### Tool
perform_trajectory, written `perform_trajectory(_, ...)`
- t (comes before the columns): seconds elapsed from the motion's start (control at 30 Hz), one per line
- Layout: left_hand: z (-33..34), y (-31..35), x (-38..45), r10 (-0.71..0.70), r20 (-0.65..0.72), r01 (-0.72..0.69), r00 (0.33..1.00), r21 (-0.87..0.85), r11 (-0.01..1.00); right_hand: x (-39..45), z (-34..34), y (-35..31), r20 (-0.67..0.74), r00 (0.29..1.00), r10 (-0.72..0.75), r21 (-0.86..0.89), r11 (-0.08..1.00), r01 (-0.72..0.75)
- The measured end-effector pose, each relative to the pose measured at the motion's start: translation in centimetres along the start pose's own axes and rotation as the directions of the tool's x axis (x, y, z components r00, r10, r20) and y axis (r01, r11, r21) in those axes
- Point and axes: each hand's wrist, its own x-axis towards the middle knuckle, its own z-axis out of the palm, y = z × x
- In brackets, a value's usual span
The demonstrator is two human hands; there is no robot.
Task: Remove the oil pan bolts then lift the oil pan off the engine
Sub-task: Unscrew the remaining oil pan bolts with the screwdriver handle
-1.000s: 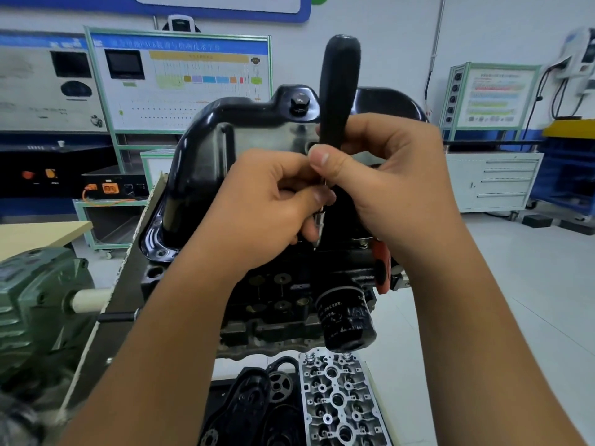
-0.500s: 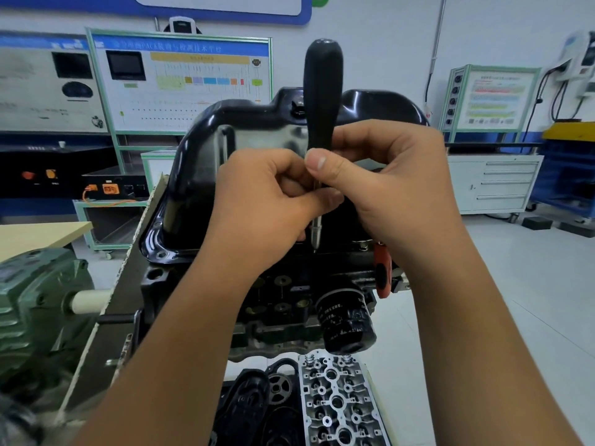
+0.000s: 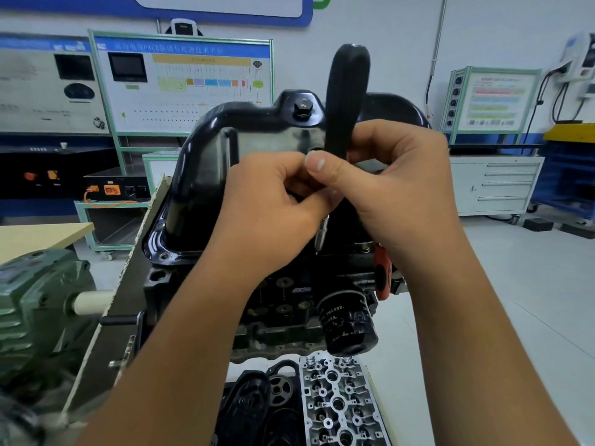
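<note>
A workshop room lies ahead of me: white wall, pale smooth floor, a green-framed display board (image 3: pixel 180 85) at the back left, a grey drawer cabinet (image 3: pixel 495 185) at the right. From my head camera, the oil pan (image 3: pixel 206 175) sits at centre on top of the engine block (image 3: pixel 283 304), a glossy black pressed-metal tub with rounded corners and a flat bolt flange; a hex drain plug (image 3: pixel 302 107) stands on its upper face. My two hands cover most of its near side. My right hand (image 3: pixel 396 185) has its fingers curled round the matte black handle (image 3: pixel 346 98) of a driver tool, which stands nearly upright, its thin metal tip (image 3: pixel 320 233) pointing down toward the pan's near flange. My left hand (image 3: pixel 273 207) curls its fingers in against the tool's shaft just below. A ribbed black oil filter (image 3: pixel 349 326) juts from the block below, an orange-handled tool (image 3: pixel 383 278) beside it. A silvery cast cylinder head (image 3: pixel 338 403) lies underneath, and a green motor housing (image 3: pixel 35 310) stands at left.
</note>
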Motion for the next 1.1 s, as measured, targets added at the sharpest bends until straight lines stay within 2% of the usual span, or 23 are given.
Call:
perform_trajectory(0.2,0.3,-0.1,0.0,0.005,0.015,-0.004,1.0,-0.074,0.997,0.0,0.1,0.0,-0.005,1.0,0.028,0.021,0.999,-0.028)
perform_trajectory(0.37,0.5,0.1,0.0,0.013,-0.078,-0.018,0.997,-0.061,0.998,0.0,0.1,0.1,-0.026,0.998,0.054,0.033,0.998,-0.053)
perform_trajectory(0.57,0.5,0.0,0.0,-0.002,-0.004,0.002,1.0,-0.12,0.993,0.1,0.0,0.1,-0.047,0.998,0.048,0.011,0.999,-0.048)
perform_trajectory(0.8,1.1,0.3,-0.1,-0.003,-0.117,-0.001,0.993,-0.039,0.999,-0.2,0.1,0.3,-0.034,0.997,0.067,0.035,0.997,-0.066)
perform_trajectory(0.97,0.8,0.3,-0.1,-0.025,0.009,0.026,1.0,-0.098,0.995,-0.1,0.0,0.3,-0.001,0.998,0.059,0.0,0.998,-0.059)
perform_trajectory(1.1,1.2,0.2,-0.3,-0.023,-0.088,0.019,0.996,-0.042,0.999,-0.3,0.2,0.4,0.019,0.997,0.072,0.039,0.997,-0.073)
